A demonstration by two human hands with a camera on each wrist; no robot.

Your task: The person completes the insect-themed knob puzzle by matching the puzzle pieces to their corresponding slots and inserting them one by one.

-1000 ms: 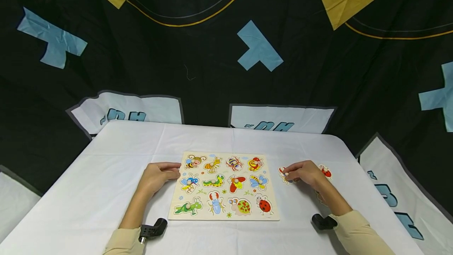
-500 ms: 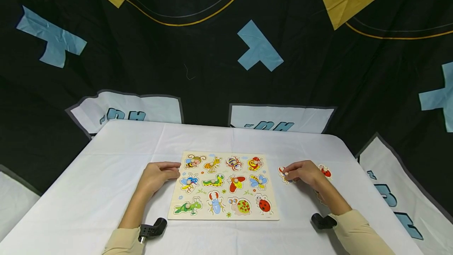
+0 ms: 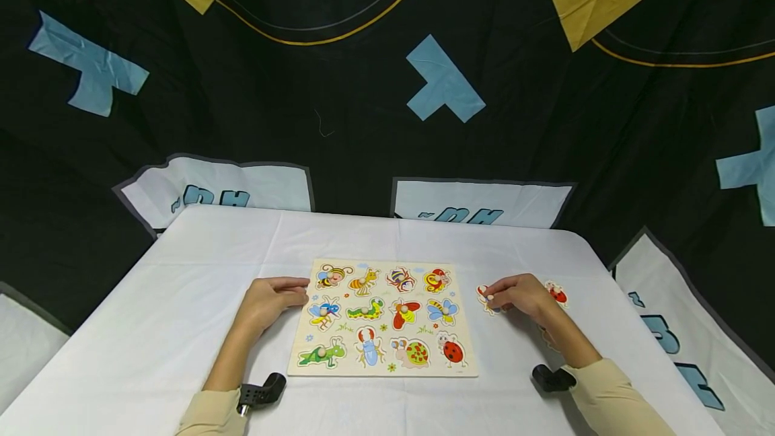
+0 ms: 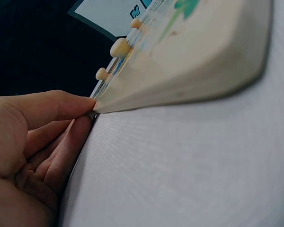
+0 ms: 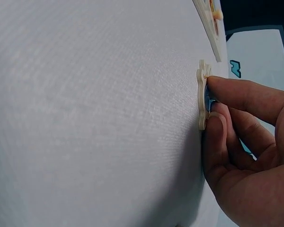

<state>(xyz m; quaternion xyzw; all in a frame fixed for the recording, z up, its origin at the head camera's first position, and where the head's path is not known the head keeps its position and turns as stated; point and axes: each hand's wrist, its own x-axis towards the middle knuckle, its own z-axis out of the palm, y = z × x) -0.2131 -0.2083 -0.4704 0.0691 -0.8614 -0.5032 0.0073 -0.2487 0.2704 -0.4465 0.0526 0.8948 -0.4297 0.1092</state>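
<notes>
A wooden peg puzzle board [image 3: 387, 372] with insect pictures lies in the middle of the white table. My left hand [image 3: 266, 305] holds the board's left edge, thumb and finger meeting right at it in the left wrist view. Right of the board, my right hand [image 3: 517, 295] pinches a stag beetle puzzle piece [image 3: 484, 293] with red pincers and a blue body. In the right wrist view this piece [image 5: 201, 99] stays close to the cloth, its middle covered by the fingertips. The board's beetle, snail [image 3: 416, 353] and ladybug [image 3: 451, 350] spots show no knobs.
A loose ladybug piece [image 3: 556, 293] lies beyond the right wrist. Another piece [image 3: 547, 337] is mostly hidden by the right forearm. Several wooden knobs [image 4: 119, 48] stand up from the board. A black curtain hangs behind the table.
</notes>
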